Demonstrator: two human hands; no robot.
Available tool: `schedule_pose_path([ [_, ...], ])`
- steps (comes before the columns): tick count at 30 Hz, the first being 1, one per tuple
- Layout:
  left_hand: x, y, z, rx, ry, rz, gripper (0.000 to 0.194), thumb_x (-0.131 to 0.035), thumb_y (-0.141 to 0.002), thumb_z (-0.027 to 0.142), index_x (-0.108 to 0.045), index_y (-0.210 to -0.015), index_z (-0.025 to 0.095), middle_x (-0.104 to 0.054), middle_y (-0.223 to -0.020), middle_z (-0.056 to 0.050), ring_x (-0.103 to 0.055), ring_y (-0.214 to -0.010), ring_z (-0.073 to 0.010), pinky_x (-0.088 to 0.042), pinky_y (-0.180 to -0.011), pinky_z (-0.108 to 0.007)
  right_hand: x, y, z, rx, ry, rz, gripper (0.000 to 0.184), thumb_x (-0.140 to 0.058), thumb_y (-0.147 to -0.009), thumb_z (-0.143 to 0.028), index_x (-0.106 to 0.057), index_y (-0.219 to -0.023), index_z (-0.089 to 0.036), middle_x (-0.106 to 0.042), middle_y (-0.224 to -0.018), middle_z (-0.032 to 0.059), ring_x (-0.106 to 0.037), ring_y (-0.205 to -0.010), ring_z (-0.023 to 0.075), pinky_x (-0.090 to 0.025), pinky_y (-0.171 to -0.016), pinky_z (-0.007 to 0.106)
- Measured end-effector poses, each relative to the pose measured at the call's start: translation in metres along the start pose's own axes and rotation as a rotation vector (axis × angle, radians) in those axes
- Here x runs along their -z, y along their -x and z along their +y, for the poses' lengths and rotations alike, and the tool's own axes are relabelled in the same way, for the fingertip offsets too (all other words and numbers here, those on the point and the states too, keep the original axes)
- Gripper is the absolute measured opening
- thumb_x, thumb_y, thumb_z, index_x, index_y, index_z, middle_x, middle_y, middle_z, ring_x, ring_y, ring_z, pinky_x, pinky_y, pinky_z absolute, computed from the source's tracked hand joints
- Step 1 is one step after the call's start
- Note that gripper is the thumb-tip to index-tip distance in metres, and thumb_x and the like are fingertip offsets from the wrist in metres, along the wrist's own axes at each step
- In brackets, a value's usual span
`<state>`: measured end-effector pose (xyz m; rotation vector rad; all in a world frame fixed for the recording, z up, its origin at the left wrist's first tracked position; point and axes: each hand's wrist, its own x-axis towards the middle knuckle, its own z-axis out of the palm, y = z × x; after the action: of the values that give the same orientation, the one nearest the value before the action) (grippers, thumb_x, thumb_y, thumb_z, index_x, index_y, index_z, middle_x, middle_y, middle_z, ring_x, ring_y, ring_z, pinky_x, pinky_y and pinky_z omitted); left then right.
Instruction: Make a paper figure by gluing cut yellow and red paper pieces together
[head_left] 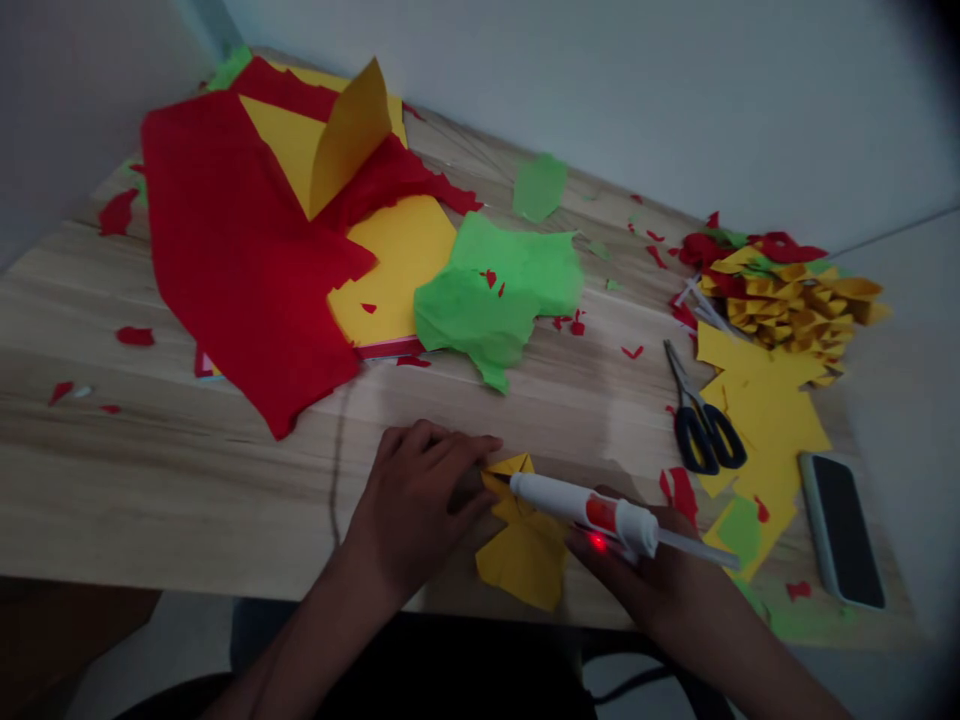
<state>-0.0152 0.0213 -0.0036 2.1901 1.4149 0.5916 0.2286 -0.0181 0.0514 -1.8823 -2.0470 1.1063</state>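
Observation:
My right hand (pixel 667 575) grips a white hot glue gun (pixel 559 498) with a red light lit near its trigger and a clear glue stick (pixel 697 545) poking out of its back. Its dark nozzle touches or hovers just over a folded point of a yellow paper cutout (pixel 525 565) at the table's front edge. My left hand (pixel 416 500) is to the left of the nozzle, with its curled fingers and thumb at the upper left edge of that cutout. The undersides of those fingers are hidden.
Large red paper (pixel 240 260), yellow sheets (pixel 405 250) and green paper (pixel 502 290) lie at the left and middle. Black-handled scissors (pixel 697 420), a pile of folded yellow pieces (pixel 795 300) and a phone (pixel 841 530) are at the right. Red scraps are scattered about.

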Motion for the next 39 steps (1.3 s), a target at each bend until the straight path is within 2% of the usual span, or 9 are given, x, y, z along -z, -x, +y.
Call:
schedule_pose_path([
  [9,0.003,-0.003,0.005,0.055,0.095,0.007,0.035,-0.072,-0.079,0.019,-0.064,-0.113,0.028,-0.074,-0.098,0.002,-0.058,-0.092,-0.0223,-0.036,-0.083,-0.039,0.006,-0.003,-0.015,0.009,0.146,-0.032,0.024,-0.050,-0.094,-0.040,-0.066,-0.086,-0.024,-0.071,-0.071,0.0018,-0.069,-0.062,0.0186,-0.045,-0.051,0.025],
  [16,0.005,-0.005,0.007,0.112,0.121,-0.015,0.034,-0.072,-0.079,0.020,-0.065,-0.111,0.028,-0.074,-0.101,0.005,-0.057,-0.094,-0.0226,-0.035,-0.084,-0.041,0.010,-0.003,-0.016,0.067,0.181,0.010,0.026,-0.049,-0.093,-0.039,-0.065,-0.081,-0.023,-0.067,-0.062,0.0016,-0.065,-0.053,0.0169,-0.045,-0.048,0.025],
  [23,0.005,-0.004,0.006,0.110,0.124,-0.020,0.028,-0.072,-0.079,0.021,-0.066,-0.105,0.029,-0.075,-0.101,0.006,-0.057,-0.094,-0.0232,-0.035,-0.084,-0.041,0.012,-0.002,-0.015,0.106,0.238,0.031,0.024,-0.049,-0.093,-0.038,-0.066,-0.084,-0.023,-0.065,-0.058,0.0013,-0.064,-0.051,0.0172,-0.042,-0.047,0.025],
  [39,0.006,-0.004,0.006,0.101,0.111,-0.012,0.026,-0.072,-0.078,0.020,-0.068,-0.101,0.028,-0.075,-0.098,0.005,-0.058,-0.094,-0.0233,-0.036,-0.083,-0.041,0.015,0.002,-0.014,0.170,0.264,0.071,0.027,-0.048,-0.094,-0.036,-0.061,-0.075,-0.023,-0.062,-0.057,-0.0003,-0.061,-0.048,0.0147,-0.039,-0.045,0.023],
])
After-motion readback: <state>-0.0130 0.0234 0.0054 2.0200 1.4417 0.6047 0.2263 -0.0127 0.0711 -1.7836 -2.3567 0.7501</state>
